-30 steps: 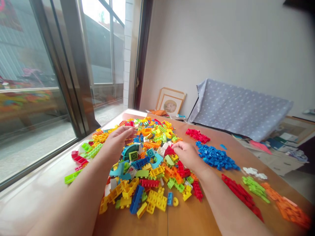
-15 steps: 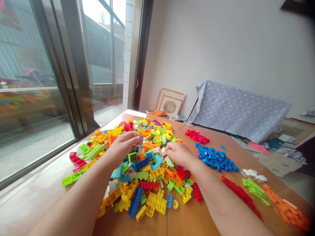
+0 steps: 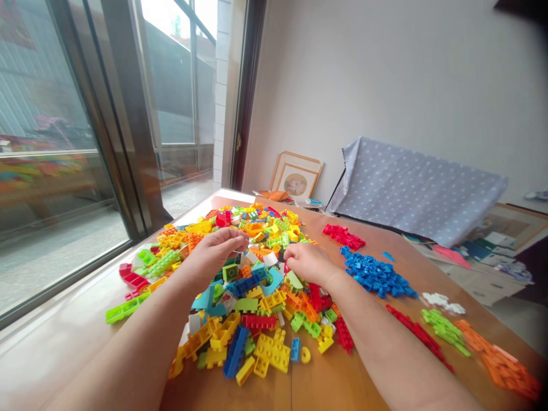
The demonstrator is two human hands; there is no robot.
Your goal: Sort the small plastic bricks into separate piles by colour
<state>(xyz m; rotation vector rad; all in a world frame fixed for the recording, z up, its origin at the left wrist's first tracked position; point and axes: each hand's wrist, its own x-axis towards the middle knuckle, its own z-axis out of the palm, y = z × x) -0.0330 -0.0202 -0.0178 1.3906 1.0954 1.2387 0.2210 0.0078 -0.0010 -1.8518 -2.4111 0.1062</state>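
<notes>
Lying heaped, multicoloured toy bricks (image 3: 252,302), both hands (image 3: 217,250) (image 3: 310,261) over them

Bricks (image 3: 272,353) partly hidden by my hands
I can't tell whether my left hand (image 3: 222,245) or right hand (image 3: 306,260) holds one; my arms (image 3: 385,325) and the table (image 3: 334,382) run off the bottom edge, a dark thing (image 3: 524,8) is cut off top right, shapes behind the glass (image 3: 47,103) blur

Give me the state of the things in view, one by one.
Left hand: fingers curled, over the mixed blocks; grip unclear.
Right hand: fingers curled, over them; grip unclear.
Mixed blocks: jumbled heap.
Blue pieces: piled, one apart.
Red pieces: in two groups.
White pieces: grouped.
Green pieces: grouped.
Orange pieces: grouped.
Polka-dot cloth: draped.
Framed picture: leaning.
</notes>
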